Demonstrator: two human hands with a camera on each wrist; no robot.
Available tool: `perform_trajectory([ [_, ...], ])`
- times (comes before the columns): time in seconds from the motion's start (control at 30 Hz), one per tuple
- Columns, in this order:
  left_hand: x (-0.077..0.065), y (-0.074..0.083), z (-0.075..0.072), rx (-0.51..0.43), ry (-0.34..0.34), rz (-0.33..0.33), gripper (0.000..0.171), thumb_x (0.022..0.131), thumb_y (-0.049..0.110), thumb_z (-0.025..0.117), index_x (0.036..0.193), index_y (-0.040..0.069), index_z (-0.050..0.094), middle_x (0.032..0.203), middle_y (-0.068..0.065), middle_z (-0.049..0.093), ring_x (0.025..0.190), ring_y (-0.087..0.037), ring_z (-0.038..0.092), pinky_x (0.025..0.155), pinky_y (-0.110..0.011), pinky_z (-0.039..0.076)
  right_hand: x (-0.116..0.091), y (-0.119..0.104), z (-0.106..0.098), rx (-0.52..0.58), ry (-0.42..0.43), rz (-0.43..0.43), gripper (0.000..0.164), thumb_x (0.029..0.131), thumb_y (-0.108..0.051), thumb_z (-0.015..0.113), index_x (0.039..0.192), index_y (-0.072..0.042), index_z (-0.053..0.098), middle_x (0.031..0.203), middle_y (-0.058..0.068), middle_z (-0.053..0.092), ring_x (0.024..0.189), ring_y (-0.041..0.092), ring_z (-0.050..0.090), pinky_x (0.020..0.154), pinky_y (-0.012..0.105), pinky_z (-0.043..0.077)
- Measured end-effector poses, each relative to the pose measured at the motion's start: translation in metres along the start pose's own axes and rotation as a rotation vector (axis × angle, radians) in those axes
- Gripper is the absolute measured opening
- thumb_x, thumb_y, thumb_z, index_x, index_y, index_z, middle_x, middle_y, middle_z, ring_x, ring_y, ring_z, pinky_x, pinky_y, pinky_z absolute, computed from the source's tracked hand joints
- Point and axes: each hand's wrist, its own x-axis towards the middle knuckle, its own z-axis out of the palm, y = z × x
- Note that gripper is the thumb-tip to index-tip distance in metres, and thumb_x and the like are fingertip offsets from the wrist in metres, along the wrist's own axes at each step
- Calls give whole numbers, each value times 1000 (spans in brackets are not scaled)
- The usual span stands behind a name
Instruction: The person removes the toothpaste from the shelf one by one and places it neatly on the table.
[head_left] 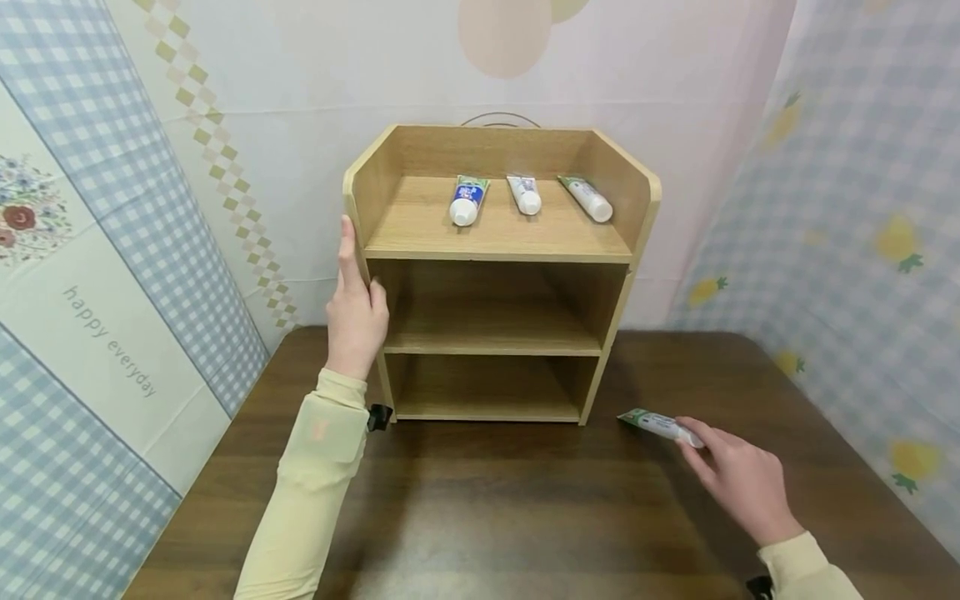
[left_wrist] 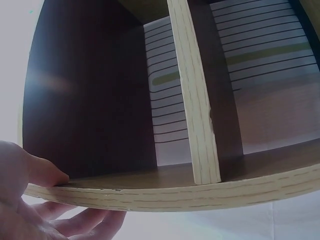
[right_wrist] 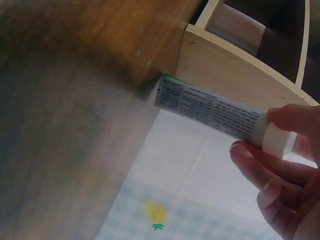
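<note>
My left hand point(head_left: 357, 321) grips the left side panel of a light wooden shelf unit point(head_left: 497, 256); in the left wrist view its thumb point(left_wrist: 47, 171) lies inside the panel's edge and the other fingers outside. To the right of the unit, my right hand point(head_left: 742, 475) pinches a toothpaste tube point(head_left: 658, 425) by its white cap end. Printed text covers the side of this tube point(right_wrist: 210, 110) in the right wrist view, and its flat end points toward the unit. Three more tubes lie on the top shelf: a blue-and-white one point(head_left: 468, 200), a small white one point(head_left: 524, 194) and a green-and-white one point(head_left: 587, 198).
The unit stands at the back of a dark wooden table point(head_left: 480, 508), with a middle shelf point(head_left: 495, 333) and a bottom shelf point(head_left: 487, 400) under the top one. Patterned cloth hangs behind, with checked cloth at the left point(head_left: 172, 275) and pineapple-print cloth at the right point(head_left: 840, 250).
</note>
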Motion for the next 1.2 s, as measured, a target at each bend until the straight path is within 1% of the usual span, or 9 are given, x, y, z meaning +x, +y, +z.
perform_trajectory([
  [0.03, 0, 0, 0, 1, 1, -1, 81, 91, 0, 45, 155, 29, 6, 159, -9, 30, 47, -29, 36, 47, -36, 31, 1, 0, 0, -5, -11, 5, 28, 78, -23, 75, 105, -15, 71, 71, 7, 72, 42, 9, 45, 40, 23, 23],
  [0.17, 0, 0, 0, 6, -3, -7, 81, 91, 0, 45, 155, 29, 5, 159, -10, 30, 47, -28, 37, 47, -36, 32, 6, -2, 0, -10, -89, 47, 31, 73, -17, 78, 103, -15, 70, 57, -2, 64, 41, 6, 38, 39, 25, 23],
  [0.3, 0, 0, 0, 12, -15, -10, 80, 92, 1, 44, 156, 30, 4, 160, -9, 28, 47, -27, 37, 46, -36, 33, 8, -7, 4, -11, -195, 98, 28, 75, -19, 78, 101, -15, 68, 50, -2, 56, 40, 8, 34, 38, 28, 23],
  [0.47, 0, 0, 0, 18, -17, -19, 80, 92, 2, 44, 156, 30, 4, 160, -8, 28, 48, -28, 38, 46, -37, 33, 10, -12, 11, -13, -312, 107, 27, 79, -19, 75, 102, -14, 64, 48, -2, 52, 40, 12, 33, 37, 29, 23],
  [0.57, 0, 0, -1, 21, -16, -23, 80, 92, 2, 45, 156, 30, 5, 159, -9, 29, 49, -29, 38, 47, -37, 33, 12, -13, 15, -5, -359, 118, 28, 80, -18, 73, 106, -13, 63, 49, -1, 51, 40, 13, 34, 38, 29, 24],
  [0.77, 2, 1, -1, 15, -23, -17, 80, 92, 2, 45, 156, 29, 5, 160, -7, 28, 48, -29, 38, 47, -37, 34, 17, -14, 19, 9, -413, 148, 33, 82, -19, 72, 113, -12, 67, 56, 3, 58, 42, 13, 35, 38, 29, 25],
  [0.97, 3, 0, -1, 10, -23, -17, 80, 92, 2, 45, 156, 30, 5, 160, -7, 29, 49, -30, 40, 48, -38, 35, 25, -13, 23, 20, -438, 146, 32, 84, -21, 70, 114, -12, 67, 47, -3, 45, 41, 13, 32, 39, 28, 22],
  [1.2, 2, -2, -1, 2, -33, -22, 79, 92, 2, 45, 155, 30, 5, 160, -6, 27, 50, -30, 39, 48, -38, 34, 29, -6, 33, 30, -487, 137, 34, 82, -23, 71, 113, -10, 64, 48, -2, 44, 42, 14, 35, 40, 28, 23],
])
